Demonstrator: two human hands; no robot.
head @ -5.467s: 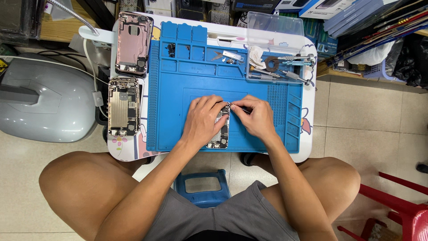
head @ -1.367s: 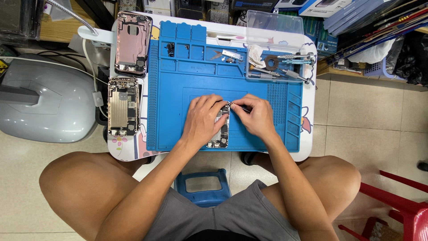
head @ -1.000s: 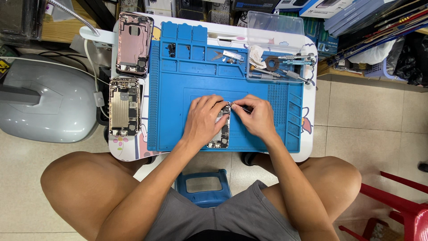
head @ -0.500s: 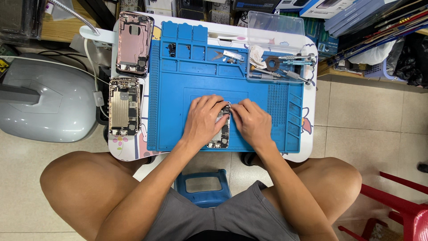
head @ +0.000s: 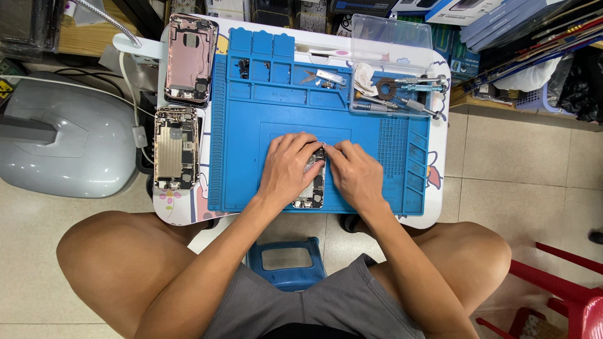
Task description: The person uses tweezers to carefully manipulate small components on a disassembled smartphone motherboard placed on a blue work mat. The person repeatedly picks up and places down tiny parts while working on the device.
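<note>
An opened phone body (head: 312,187) with its inner parts showing lies on the blue work mat (head: 251,163). My left hand (head: 287,168) rests over the phone's left side and holds it down. My right hand (head: 355,174) lies along its right side, fingertips pinched at the phone's top end beside my left fingertips. Whatever small thing the right fingers pinch is hidden. Both hands cover most of the phone.
Two more opened phone shells, one pink (head: 190,58), one gold (head: 176,148), lie left of the mat. A clear tray (head: 392,75) with screwdrivers and tweezers sits at the back right. Grey appliance (head: 56,144) on the left, red stool (head: 559,295) on the right.
My right hand has shifted slightly left and down, closer against the phone, its fingers now tighter at the top end. The left hand and phone have stayed put.
</note>
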